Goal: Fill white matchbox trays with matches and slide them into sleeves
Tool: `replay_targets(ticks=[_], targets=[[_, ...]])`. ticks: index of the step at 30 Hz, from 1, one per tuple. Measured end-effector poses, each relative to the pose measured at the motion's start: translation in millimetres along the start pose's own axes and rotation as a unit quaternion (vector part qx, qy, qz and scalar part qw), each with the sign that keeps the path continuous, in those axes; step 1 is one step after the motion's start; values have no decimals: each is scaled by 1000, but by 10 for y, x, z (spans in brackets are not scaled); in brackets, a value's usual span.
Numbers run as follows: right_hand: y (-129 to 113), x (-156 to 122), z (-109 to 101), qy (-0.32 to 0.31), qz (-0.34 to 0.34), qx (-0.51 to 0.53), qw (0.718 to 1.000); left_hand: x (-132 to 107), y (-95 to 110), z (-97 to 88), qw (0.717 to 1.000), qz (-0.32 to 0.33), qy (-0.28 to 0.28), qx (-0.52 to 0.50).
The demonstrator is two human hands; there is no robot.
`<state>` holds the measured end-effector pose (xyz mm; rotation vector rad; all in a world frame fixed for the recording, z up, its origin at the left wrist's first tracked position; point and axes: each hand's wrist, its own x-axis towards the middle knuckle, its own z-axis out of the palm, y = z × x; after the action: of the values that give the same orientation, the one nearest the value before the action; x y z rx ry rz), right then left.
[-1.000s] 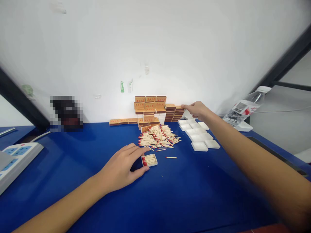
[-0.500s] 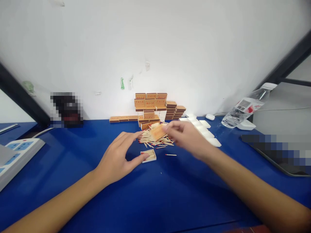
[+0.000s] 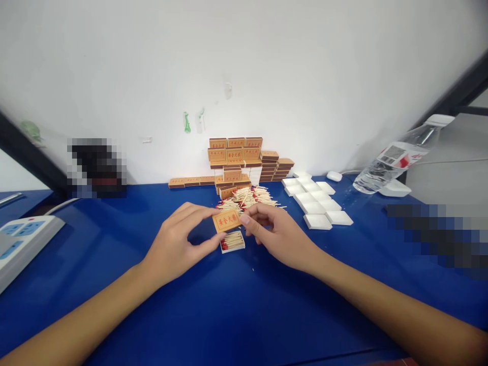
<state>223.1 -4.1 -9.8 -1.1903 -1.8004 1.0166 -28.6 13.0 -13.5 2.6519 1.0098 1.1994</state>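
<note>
An orange matchbox sleeve point(image 3: 227, 220) with red lettering is held between my two hands, above the table. The thumb and index finger of my left hand point(image 3: 177, 244) pinch its left end, one at the top edge and one at the bottom. My right hand point(image 3: 280, 231) grips its right end between thumb and curled fingers. Just below the sleeve, a white matchbox tray point(image 3: 233, 249) full of red-tipped matches lies on the blue table; the sleeve covers the view just behind it. Behind my hands spreads a heap of loose matches point(image 3: 263, 195).
Stacked matchboxes point(image 3: 235, 154) stand against the wall, with a low row point(image 3: 192, 181) to their left. Several white trays point(image 3: 314, 207) lie right of the heap. Farther right are a tilted water bottle point(image 3: 400, 152) and a white case point(image 3: 334, 176). A power strip point(image 3: 28, 244) sits at left.
My right hand has brought the sleeve left and nearer, and my left hand now grips it too. The single match right of the tray is no longer seen. The view has shifted slightly.
</note>
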Motion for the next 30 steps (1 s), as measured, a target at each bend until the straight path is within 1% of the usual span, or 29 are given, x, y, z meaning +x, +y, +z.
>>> replay_targets(ticks=[2, 4, 6, 8, 11, 14, 16, 19, 23, 30], targets=[[37, -20, -42, -16, -49, -107, 993, 15, -71, -21, 999, -34, -7, 9], [67, -34, -78, -66, -72, -194, 976, 23, -138, -34, 997, -71, -20, 5], [83, -41, -91, -114, -73, -222, 966, 24, -182, -36, 995, -99, -34, -8], [88, -39, -89, -133, -76, -220, 963, 24, -196, -32, 992, -114, -47, -20], [96, -18, -125, -128, -94, -225, 961, 30, -197, -31, 990, -123, -58, -32], [116, 22, -256, -111, -118, -224, 961, 40, -218, -44, 988, -136, -57, -40], [127, 56, -367, -96, -115, -197, 969, 44, -240, -56, 987, -144, -59, -43], [129, 99, -484, -73, -93, -151, 981, 44, -254, -68, 986, -150, -65, -39], [115, 109, -497, -57, -90, -139, 984, 42, -231, -72, 986, -145, -74, -36], [110, 98, -468, -47, -101, -124, 986, 53, -230, -82, 984, -143, -86, -70]])
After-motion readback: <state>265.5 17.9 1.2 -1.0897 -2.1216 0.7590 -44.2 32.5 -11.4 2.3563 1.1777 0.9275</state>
